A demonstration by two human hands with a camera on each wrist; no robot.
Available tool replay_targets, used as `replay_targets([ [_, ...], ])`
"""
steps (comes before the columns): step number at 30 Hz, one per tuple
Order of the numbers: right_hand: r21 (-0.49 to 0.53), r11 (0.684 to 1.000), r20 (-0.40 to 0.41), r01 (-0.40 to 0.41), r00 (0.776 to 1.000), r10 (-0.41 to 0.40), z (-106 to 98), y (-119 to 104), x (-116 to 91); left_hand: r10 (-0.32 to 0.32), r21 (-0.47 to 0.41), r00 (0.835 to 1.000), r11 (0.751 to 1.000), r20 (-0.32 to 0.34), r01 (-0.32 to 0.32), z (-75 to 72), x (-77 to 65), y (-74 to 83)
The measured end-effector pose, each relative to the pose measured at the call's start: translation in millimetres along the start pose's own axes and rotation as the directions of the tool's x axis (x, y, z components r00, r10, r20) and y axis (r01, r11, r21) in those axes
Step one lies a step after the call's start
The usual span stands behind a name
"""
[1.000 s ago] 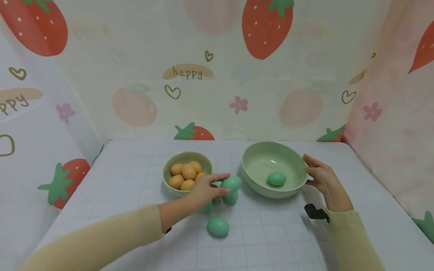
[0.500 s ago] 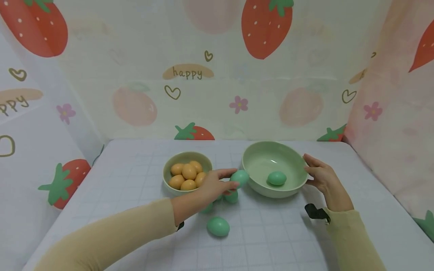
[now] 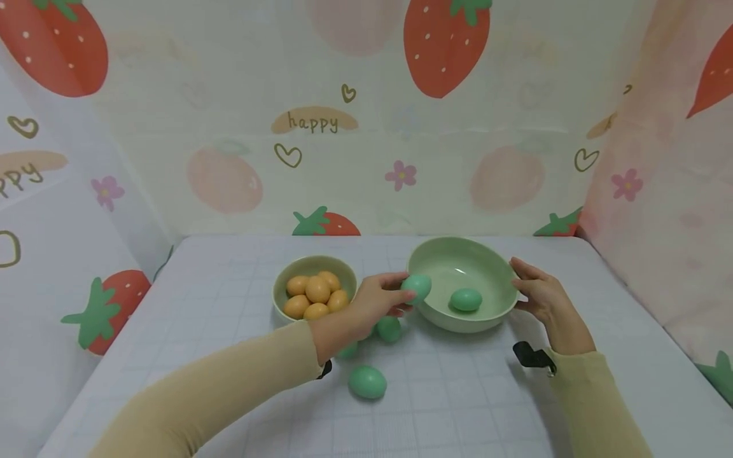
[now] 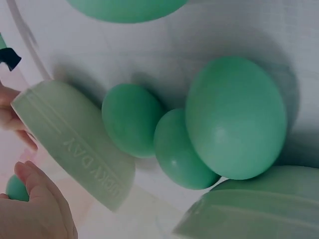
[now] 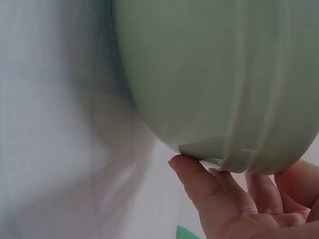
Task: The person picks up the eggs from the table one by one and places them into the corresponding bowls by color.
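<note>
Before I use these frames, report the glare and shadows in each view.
Head: a small glare spot inside the large bowl, a soft shadow beside the right sleeve; left wrist: a pale highlight on the rightmost egg, dark shadow beside it; right wrist: a broad, soft-edged shadow across the table.

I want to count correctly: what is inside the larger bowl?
One green egg lies in the larger bowl. The left hand holds a second egg, hiding part of the inside.
</note>
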State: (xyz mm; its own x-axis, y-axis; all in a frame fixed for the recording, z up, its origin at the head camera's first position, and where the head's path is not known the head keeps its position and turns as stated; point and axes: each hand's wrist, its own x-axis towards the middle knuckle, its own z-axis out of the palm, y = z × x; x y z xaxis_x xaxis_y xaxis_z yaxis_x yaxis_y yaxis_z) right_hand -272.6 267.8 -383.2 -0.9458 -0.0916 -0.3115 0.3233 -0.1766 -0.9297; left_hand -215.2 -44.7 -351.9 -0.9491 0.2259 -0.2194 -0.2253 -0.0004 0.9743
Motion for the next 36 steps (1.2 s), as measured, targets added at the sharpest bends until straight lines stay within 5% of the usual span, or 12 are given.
replay_targets([
  [27,-0.040,0.999,0.016,0.006,1.000,-0.006,-1,-2,3,-0.152,-0.275,0.987,0.953,-0.058,0.130,37.2,51.9,14.1],
  [36,-0.013,1.000,-0.007,-0.012,1.000,0.012,1,-2,2,-0.230,-0.276,0.969,0.941,-0.095,0.197,54.2,72.5,13.5],
])
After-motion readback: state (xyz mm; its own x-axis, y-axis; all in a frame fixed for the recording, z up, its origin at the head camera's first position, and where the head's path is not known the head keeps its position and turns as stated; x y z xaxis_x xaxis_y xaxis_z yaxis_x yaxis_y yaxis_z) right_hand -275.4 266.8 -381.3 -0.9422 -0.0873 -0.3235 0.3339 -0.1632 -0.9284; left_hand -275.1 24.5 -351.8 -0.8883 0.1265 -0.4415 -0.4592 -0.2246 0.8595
